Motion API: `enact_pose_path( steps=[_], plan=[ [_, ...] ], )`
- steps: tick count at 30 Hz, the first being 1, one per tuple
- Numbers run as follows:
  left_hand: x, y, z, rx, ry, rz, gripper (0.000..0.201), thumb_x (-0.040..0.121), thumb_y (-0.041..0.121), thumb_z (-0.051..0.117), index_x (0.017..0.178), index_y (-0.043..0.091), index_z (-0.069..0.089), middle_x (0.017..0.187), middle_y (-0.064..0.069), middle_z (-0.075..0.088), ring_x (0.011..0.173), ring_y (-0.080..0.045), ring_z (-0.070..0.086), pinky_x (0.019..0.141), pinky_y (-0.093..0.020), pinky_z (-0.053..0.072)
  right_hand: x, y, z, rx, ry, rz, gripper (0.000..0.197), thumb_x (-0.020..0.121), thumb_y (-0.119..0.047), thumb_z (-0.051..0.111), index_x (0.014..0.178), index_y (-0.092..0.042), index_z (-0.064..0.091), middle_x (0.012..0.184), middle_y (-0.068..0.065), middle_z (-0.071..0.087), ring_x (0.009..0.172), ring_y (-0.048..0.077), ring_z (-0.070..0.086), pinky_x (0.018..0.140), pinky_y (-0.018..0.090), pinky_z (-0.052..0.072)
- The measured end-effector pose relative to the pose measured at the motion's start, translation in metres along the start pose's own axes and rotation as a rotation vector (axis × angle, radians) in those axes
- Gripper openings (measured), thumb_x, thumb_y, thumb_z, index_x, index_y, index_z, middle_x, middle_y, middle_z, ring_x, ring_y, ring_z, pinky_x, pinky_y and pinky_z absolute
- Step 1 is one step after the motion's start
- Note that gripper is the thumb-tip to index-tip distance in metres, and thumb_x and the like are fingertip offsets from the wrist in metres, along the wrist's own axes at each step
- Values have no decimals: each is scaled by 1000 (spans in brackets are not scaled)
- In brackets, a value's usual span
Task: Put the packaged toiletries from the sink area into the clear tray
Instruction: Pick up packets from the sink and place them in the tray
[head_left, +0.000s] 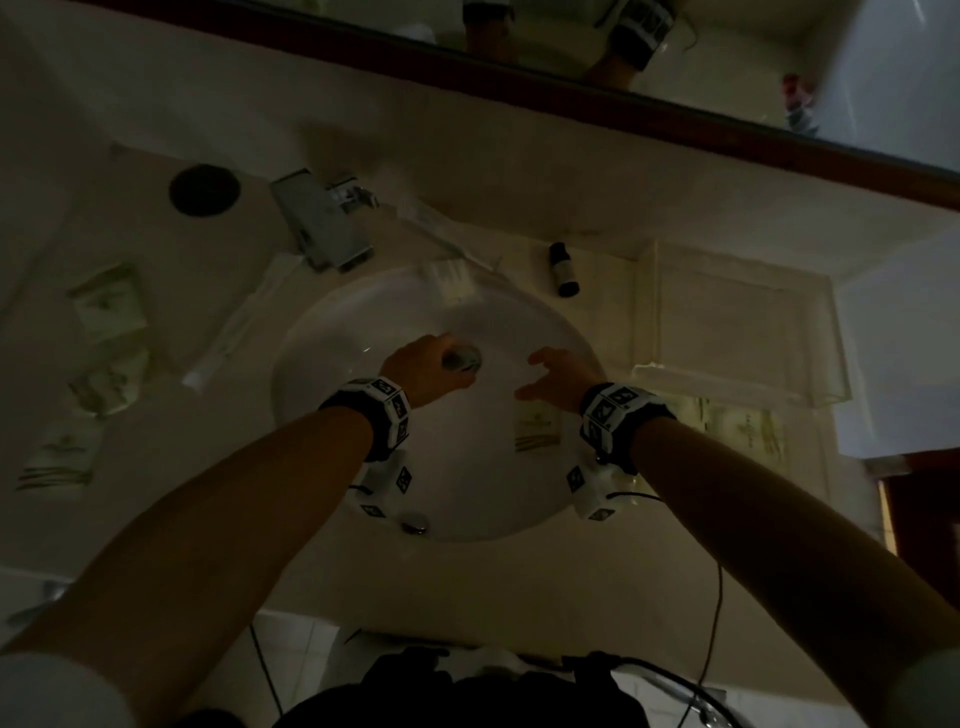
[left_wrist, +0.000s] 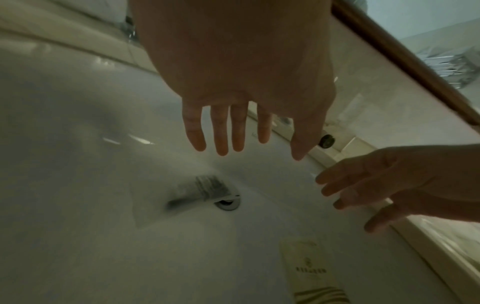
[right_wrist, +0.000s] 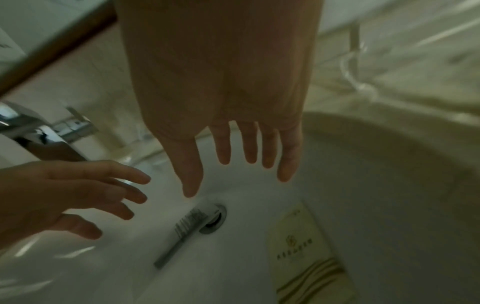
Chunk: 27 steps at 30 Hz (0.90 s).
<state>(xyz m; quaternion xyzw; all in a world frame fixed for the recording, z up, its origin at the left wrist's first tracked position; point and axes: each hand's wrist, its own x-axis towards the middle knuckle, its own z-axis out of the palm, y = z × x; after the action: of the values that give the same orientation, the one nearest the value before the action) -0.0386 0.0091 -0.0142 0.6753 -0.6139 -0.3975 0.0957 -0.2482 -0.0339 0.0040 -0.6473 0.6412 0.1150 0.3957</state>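
Observation:
Both hands hover open over the white sink basin, fingers straight and holding nothing. My left hand is above the drain. My right hand hangs just to its right. Below them a dark comb in a clear packet lies across the drain. A cream sachet with gold stripes rests on the basin's right slope. The clear tray stands on the counter to the right, and I see nothing in it.
Three cream packets lie on the left counter beside a long white wrapped item. A chrome faucet, another wrapped item and a small dark bottle sit behind the basin. Another packet lies below the tray.

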Motion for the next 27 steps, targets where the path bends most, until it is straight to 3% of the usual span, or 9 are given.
enact_pose_path(
  steps=[3, 8, 12, 16, 19, 23, 27],
  plan=[
    [6, -10, -1, -1, -17, -20, 54, 84, 43, 66, 132, 24, 49, 133, -4, 53, 116, -25, 55, 90, -30, 43, 20, 1, 13, -8, -60, 46, 72, 80, -30, 75, 141, -16, 39, 148, 11, 31, 133, 30, 37, 108, 37, 37],
    [12, -26, -1, 36, -96, -62, 62, 84, 45, 65, 138, 22, 43, 138, -7, 47, 121, -26, 51, 99, -37, 43, 45, 2, 33, -72, -181, 169, 83, 77, -25, 77, 146, -17, 32, 156, 13, 16, 140, 35, 30, 112, 46, 34],
    [14, -38, -4, 9, -107, -78, 63, 85, 45, 64, 139, 21, 42, 138, -6, 47, 120, -25, 51, 98, -35, 43, 57, 6, 43, -155, -249, 204, 89, 80, -23, 75, 150, -15, 22, 158, 15, 8, 144, 35, 18, 114, 49, 29],
    [15, -44, -6, -52, -95, -95, 62, 83, 41, 67, 137, 21, 42, 135, -4, 51, 118, -24, 53, 94, -32, 43, 64, 7, 54, -284, -294, 242, 85, 84, -23, 71, 151, -14, 20, 158, 18, 3, 143, 40, 18, 113, 52, 28],
    [15, -44, -7, -69, -88, -108, 63, 84, 38, 67, 138, 20, 40, 134, -4, 51, 115, -25, 55, 90, -31, 43, 64, 8, 59, -376, -307, 232, 75, 88, -25, 66, 149, -15, 22, 156, 19, 5, 141, 42, 22, 110, 53, 33],
    [16, -45, -7, -67, -101, -118, 63, 84, 38, 67, 138, 20, 39, 136, -5, 50, 115, -25, 55, 88, -29, 42, 61, 20, 67, -496, -259, 199, 83, 86, -27, 67, 151, -18, 16, 155, 12, 20, 141, 33, 28, 109, 49, 37],
    [16, -47, -6, -83, -120, -141, 64, 83, 38, 68, 138, 21, 39, 137, -5, 50, 117, -25, 54, 94, -33, 44, 60, 20, 74, -451, -290, 217, 87, 93, -28, 57, 152, -10, -3, 156, 18, 19, 141, 34, 29, 111, 41, 33]
  ],
)
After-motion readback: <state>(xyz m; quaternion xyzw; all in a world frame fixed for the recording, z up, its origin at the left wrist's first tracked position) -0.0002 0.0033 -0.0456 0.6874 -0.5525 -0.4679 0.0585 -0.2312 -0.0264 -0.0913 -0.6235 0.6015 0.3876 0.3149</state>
